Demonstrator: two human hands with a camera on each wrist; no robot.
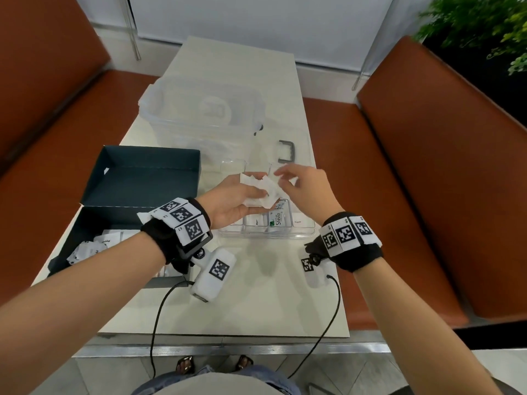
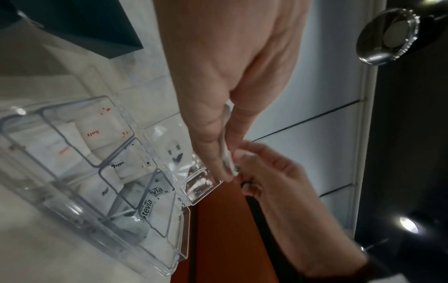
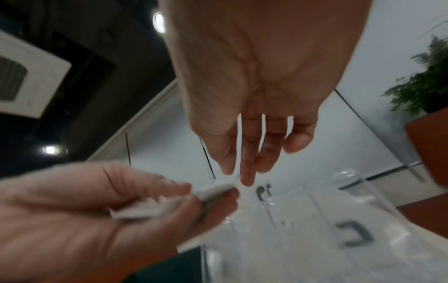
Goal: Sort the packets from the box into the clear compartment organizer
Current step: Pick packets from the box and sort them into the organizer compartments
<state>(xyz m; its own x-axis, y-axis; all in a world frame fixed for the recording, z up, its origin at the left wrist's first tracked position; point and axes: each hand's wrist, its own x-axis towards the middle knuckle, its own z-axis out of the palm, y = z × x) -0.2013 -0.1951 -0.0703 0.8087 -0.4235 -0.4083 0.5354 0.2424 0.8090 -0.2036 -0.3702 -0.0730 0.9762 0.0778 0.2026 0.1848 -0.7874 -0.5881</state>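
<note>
My left hand [image 1: 242, 192] is palm up over the clear compartment organizer [image 1: 302, 232] and grips a bunch of crumpled white packets [image 1: 265, 189] between thumb and fingers. In the wrist views the left hand [image 2: 230, 95] [image 3: 97, 201] pinches the packets [image 2: 227, 159] [image 3: 213, 191] edge-on. My right hand [image 1: 302, 183] [image 3: 242, 168] has its fingers nearly straight, tips touching the bunch's far edge. The organizer [image 2: 72, 210] holds sorted packets, among them Stevia ones [image 1: 278, 219] [image 2: 150, 203]. More packets [image 1: 94, 246] lie in the dark box [image 1: 137, 178] at the left.
A large clear tub [image 1: 205, 115] stands behind the organizer. The organizer's open lid with a grey handle [image 1: 288, 151] lies beyond my hands. Orange benches [image 1: 399, 166] flank the white table [image 1: 256, 295]. A plant [image 1: 484, 24] is at the far right.
</note>
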